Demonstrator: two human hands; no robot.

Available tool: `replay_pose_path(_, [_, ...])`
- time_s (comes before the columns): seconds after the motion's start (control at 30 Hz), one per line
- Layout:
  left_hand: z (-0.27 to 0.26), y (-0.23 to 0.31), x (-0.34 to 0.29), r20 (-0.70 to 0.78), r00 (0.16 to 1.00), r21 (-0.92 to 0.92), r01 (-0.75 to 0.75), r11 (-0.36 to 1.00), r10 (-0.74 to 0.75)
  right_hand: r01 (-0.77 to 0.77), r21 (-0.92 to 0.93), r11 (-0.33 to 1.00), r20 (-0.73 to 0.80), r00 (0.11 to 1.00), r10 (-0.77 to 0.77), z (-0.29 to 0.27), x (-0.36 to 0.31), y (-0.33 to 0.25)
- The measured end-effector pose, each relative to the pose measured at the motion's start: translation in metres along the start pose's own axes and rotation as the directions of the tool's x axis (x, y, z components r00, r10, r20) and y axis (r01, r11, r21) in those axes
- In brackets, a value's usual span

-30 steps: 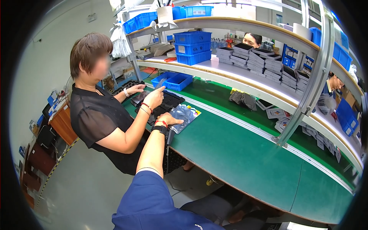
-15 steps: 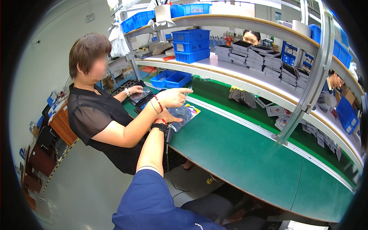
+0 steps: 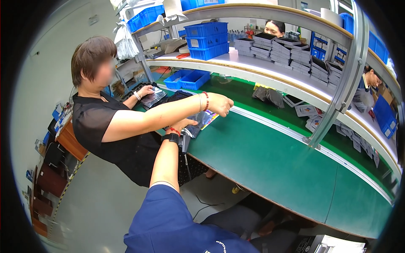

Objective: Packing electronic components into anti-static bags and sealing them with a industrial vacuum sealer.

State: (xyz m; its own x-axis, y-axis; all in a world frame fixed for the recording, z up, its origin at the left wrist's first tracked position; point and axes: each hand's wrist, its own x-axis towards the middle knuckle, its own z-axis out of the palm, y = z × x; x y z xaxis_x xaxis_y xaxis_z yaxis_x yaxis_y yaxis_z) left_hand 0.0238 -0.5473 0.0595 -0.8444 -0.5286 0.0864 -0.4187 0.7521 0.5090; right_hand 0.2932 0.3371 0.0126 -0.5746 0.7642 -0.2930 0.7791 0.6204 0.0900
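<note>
My left hand [image 3: 181, 124], with a black watch and a red bracelet at its wrist, is on a dark, shiny plastic bag [image 3: 195, 128] at the left of the green table. Its thumb lies over the bag's near side; the other fingers are mostly hidden by a co-worker's forearm. A card or sheet with yellow and purple print [image 3: 208, 119] shows beyond the bag. Beside my wrist is a slim grey device [image 3: 184, 143] with a cable hanging down. The co-worker's right hand [image 3: 220, 104] hangs above the table, the left one holds another clear-wrapped package [image 3: 152, 98]. My right hand is out of view.
The green table [image 3: 270, 160] runs off to the right. A metal shelf post [image 3: 337, 99] stands at its far edge. Blue bins [image 3: 206, 42] and stacked grey boxes [image 3: 287, 63] sit on the shelf; grey bags [image 3: 270, 96] and white cards [image 3: 310, 111] lie beneath it. Two more people are behind.
The co-worker's right arm has stretched further right across my hand, and its pointing finger has curled in. My left hand stays at the bag. The whole view has shifted slightly.
</note>
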Motion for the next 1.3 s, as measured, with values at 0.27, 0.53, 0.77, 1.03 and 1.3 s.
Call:
replay_pose_path(0.27, [0.009, -0.035, -0.052, 0.11, 0.983, -0.912, 0.159, 0.379, -0.148, 0.026, -0.071, 0.997, 0.001, 1.0, -0.026, -0.002, 0.01, 0.004])
replay_pose_path(0.53, [0.033, 0.025, -0.167, 0.585, 0.811, -0.788, 0.568, 0.237, 0.0, 0.564, -0.187, 0.804, -0.447, 0.68, -0.581, -0.073, -0.074, -0.061])
replay_pose_path(0.77, [0.068, 0.151, -0.215, 0.55, 0.7, -0.834, 0.428, 0.348, 0.456, 0.481, 0.876, 0.031, -0.268, 0.539, -0.798, -0.073, -0.173, -0.222])
replay_pose_path(1.03, [0.148, 0.254, -0.195, 0.208, 0.599, -0.917, -0.156, 0.368, 0.773, -0.171, 0.839, -0.517, -0.419, 0.404, -0.813, 0.001, -0.158, -0.398])
replay_pose_path(1.3, [0.14, 0.27, -0.172, 0.353, 0.359, -0.8, -0.364, 0.478, 0.864, -0.25, 0.768, -0.59, -0.404, 0.525, -0.749, 0.003, -0.135, -0.404])
